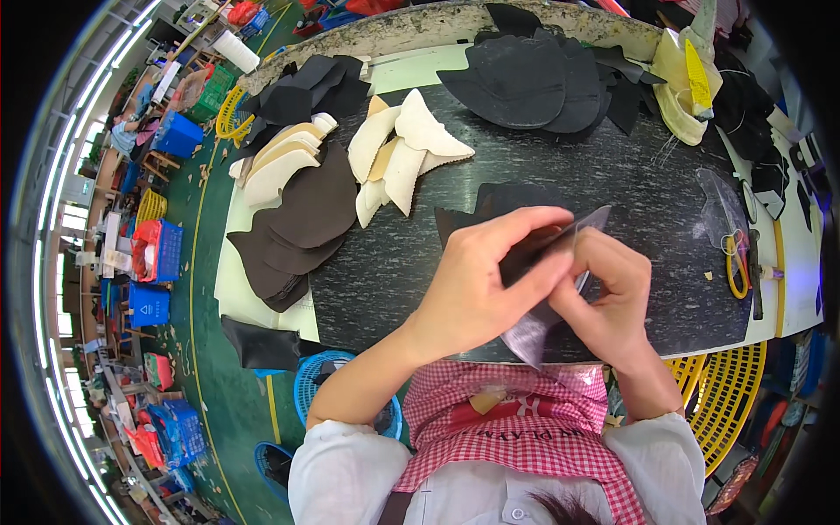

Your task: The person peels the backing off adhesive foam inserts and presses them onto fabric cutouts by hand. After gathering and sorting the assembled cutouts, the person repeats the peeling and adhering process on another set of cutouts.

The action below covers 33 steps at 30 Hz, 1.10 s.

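Both my hands meet over the near middle of the black board, pinching a thin, shiny black piece (530, 339) that looks like cut leather. My left hand (472, 284) is closed on its left side, thumb and fingers toward the upper edge. Against its right side, my right hand (605, 297) is curled with bent fingers. One pointed end hangs down toward my apron, and another tip shows above the fingers. Whether the right fingers also hold something small is hidden. Just behind my hands lie more flat black pieces (516, 194), partly covered by the left hand.
Stacked dark brown pieces (306, 219) and cream zigzag-edged pieces (404, 157) lie left. A black pile (529, 83) is at the back. Yellow-handled scissors (737, 273) and a cream holder (678, 96) are right. Blue (319, 385) and yellow baskets (731, 402) stand below the table edge.
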Each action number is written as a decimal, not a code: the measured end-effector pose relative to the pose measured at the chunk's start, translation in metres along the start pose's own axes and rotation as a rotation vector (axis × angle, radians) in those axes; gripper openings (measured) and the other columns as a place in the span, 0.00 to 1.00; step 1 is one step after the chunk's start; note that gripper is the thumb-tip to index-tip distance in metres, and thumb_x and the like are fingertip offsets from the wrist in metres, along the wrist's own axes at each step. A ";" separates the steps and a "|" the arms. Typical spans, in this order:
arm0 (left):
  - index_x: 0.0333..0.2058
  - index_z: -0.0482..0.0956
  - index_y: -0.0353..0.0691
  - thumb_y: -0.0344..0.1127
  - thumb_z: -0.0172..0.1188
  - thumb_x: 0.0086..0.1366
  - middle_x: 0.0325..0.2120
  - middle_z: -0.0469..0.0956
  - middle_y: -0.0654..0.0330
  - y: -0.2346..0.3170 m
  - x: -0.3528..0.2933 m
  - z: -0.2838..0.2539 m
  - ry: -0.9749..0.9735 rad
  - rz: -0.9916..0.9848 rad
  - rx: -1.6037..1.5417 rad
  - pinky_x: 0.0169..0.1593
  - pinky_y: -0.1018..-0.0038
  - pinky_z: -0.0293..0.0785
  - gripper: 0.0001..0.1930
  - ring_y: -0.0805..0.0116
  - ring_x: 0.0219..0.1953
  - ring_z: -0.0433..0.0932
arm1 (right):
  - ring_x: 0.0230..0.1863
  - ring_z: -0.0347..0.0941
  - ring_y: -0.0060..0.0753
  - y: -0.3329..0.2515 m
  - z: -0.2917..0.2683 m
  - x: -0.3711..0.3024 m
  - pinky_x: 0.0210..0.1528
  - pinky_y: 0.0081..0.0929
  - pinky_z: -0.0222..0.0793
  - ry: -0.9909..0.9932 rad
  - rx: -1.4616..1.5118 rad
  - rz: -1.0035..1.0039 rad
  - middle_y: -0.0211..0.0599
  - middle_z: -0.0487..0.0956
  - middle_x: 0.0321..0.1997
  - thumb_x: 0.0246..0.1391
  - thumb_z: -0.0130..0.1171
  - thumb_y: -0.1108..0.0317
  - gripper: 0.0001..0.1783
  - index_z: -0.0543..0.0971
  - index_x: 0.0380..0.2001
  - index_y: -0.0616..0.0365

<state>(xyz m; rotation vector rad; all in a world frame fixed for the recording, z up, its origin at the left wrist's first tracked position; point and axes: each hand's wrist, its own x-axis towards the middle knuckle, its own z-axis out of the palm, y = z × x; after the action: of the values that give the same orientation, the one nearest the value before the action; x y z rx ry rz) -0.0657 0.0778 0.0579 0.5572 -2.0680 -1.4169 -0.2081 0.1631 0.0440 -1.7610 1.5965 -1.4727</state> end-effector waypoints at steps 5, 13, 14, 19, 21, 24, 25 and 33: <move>0.34 0.78 0.34 0.23 0.62 0.54 0.23 0.78 0.57 -0.024 0.019 0.006 0.445 0.458 0.598 0.24 0.77 0.71 0.07 0.67 0.20 0.77 | 0.29 0.74 0.27 0.007 0.014 -0.009 0.34 0.21 0.70 0.096 0.082 -0.086 0.33 0.74 0.26 0.43 0.59 0.81 0.06 0.72 0.25 0.62; 0.37 0.75 0.33 0.28 0.56 0.64 0.29 0.77 0.67 -0.003 -0.004 0.057 0.596 0.023 -0.614 0.32 0.86 0.66 0.05 0.86 0.28 0.70 | 0.33 0.67 0.16 0.006 0.041 -0.011 0.36 0.15 0.64 0.500 0.401 0.209 0.28 0.73 0.34 0.61 0.49 0.72 0.07 0.72 0.40 0.62; 0.37 0.75 0.34 0.28 0.55 0.65 0.30 0.76 0.67 0.001 -0.012 0.053 0.528 -0.039 -0.813 0.36 0.86 0.67 0.04 0.84 0.31 0.72 | 0.30 0.67 0.15 0.008 0.026 -0.015 0.33 0.14 0.64 0.467 0.262 0.196 0.27 0.74 0.30 0.61 0.49 0.71 0.07 0.74 0.37 0.62; 0.37 0.72 0.37 0.35 0.50 0.68 0.34 0.78 0.61 0.019 -0.029 -0.005 0.575 -0.237 -0.855 0.41 0.77 0.74 0.08 0.74 0.36 0.77 | 0.17 0.52 0.05 0.064 -0.063 -0.033 0.16 0.08 0.43 0.583 -0.019 0.449 0.18 0.70 0.24 0.62 0.50 0.66 0.09 0.78 0.37 0.58; 0.39 0.74 0.36 0.36 0.50 0.69 0.33 0.78 0.61 0.008 -0.025 -0.021 0.565 -0.224 -0.896 0.40 0.78 0.74 0.09 0.75 0.35 0.77 | 0.24 0.66 0.15 0.057 -0.076 -0.055 0.25 0.17 0.61 0.564 -0.288 0.362 0.23 0.75 0.27 0.62 0.48 0.68 0.10 0.78 0.39 0.60; 0.43 0.76 0.35 0.36 0.51 0.68 0.31 0.79 0.61 0.002 -0.021 -0.026 0.506 -0.270 -0.736 0.36 0.80 0.74 0.12 0.78 0.30 0.77 | 0.38 0.72 0.25 0.021 -0.072 -0.083 0.39 0.26 0.68 -0.053 -0.441 0.219 0.31 0.76 0.36 0.59 0.52 0.66 0.13 0.76 0.43 0.61; 0.44 0.77 0.34 0.35 0.53 0.67 0.28 0.79 0.61 0.003 -0.022 -0.029 0.463 -0.327 -0.537 0.33 0.80 0.73 0.12 0.80 0.28 0.76 | 0.45 0.72 0.29 0.000 -0.065 -0.082 0.47 0.30 0.68 -0.625 -0.377 0.120 0.35 0.76 0.43 0.56 0.56 0.64 0.17 0.74 0.46 0.62; 0.40 0.79 0.35 0.47 0.71 0.45 0.13 0.67 0.68 0.009 -0.058 0.020 -0.230 0.404 0.515 0.16 0.78 0.63 0.26 0.73 0.11 0.67 | 0.64 0.58 0.39 0.009 -0.010 -0.046 0.64 0.37 0.55 -0.375 1.341 1.065 0.44 0.61 0.63 0.55 0.59 0.59 0.40 0.53 0.65 0.58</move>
<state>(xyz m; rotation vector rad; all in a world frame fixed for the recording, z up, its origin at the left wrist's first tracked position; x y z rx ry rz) -0.0352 0.1309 0.0481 0.1504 -2.5655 -0.7426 -0.2134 0.2043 0.0201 -0.2539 0.6765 -1.0271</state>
